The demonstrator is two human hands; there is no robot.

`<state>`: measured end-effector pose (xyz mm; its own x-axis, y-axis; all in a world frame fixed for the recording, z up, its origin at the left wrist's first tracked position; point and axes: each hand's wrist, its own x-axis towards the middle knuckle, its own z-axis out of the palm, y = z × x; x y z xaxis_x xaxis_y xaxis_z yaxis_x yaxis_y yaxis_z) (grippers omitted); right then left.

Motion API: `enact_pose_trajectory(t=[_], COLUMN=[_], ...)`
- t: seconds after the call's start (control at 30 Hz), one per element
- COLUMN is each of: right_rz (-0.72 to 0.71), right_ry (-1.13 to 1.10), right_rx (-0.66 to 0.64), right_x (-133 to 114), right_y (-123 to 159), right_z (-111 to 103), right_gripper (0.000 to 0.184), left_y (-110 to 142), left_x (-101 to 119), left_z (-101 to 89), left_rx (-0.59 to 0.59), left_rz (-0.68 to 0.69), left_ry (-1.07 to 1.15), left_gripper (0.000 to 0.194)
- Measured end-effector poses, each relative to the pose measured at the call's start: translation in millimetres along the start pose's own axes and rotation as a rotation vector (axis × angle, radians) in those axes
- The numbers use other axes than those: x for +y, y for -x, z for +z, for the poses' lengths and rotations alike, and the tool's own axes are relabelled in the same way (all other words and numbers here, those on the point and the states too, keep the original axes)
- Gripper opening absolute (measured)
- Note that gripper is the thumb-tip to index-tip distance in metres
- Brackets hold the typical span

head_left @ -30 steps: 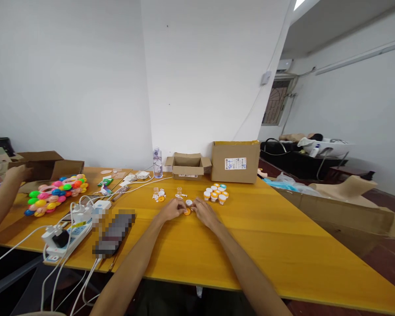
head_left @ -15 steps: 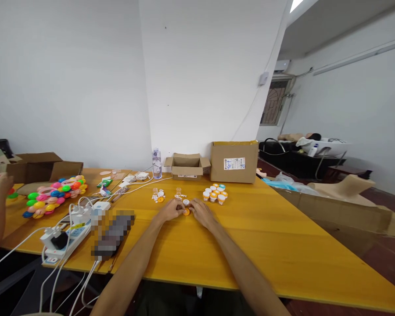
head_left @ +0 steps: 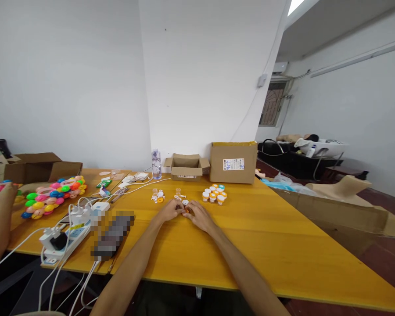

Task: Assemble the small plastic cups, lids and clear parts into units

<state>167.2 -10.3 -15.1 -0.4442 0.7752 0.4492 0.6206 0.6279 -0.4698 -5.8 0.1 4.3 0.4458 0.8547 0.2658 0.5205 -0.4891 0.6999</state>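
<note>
The left hand [head_left: 171, 210] has its fingertips close together, clamped on the edge of a small orange piece [head_left: 186, 211]. The right hand [head_left: 199, 215] curls in from the other side, with its thumb and fingers around the piece. I cannot tell if they pinch it. The piece looks smooth and round, like plastic, but the fingers hide most of it. It is right between the two hands, low over the table [head_left: 250, 245], which is flat, shiny and yellow-brown, with streaks like wood.

Just past the fingertips is a white round cap [head_left: 185, 202], partly covered by them. A little past the fingers, toward the left, are two clear cups [head_left: 155, 192] (they are so see-through that their edges are hard to find). White bits [head_left: 154, 199] lie around them, too tiny to make out, and an orange disc [head_left: 159, 200] lies there too.

To the right of the fingers stands a bunch of little tubs [head_left: 213, 194] with round lids, white, orange and one blue-green. Farther past the fingers are a clear bottle [head_left: 156, 164], an open box [head_left: 186, 167] and a big box [head_left: 233, 163], both brown cardboard. Far left, another person's hand [head_left: 1, 195] is cut off by the edge, near shiny, bright, bumpy balls [head_left: 49, 197]. A dark flat thing [head_left: 113, 237], left of the arms, is all blurry squares.
</note>
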Motion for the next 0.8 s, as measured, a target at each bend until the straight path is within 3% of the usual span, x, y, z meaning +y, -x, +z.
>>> enact_pose_trajectory(t=[0.8], right_rz=[-0.034], right_ry=[0.040], right_rx=[0.039], right_x=[-4.1], right_y=[-0.5], right_z=[3.6], right_gripper=[0.007], left_y=[-1.7], left_x=[-5.6], left_z=[-0.4], left_rx=[-0.001], left_rz=[-0.046], left_ry=[-0.003], left_gripper=[0.007])
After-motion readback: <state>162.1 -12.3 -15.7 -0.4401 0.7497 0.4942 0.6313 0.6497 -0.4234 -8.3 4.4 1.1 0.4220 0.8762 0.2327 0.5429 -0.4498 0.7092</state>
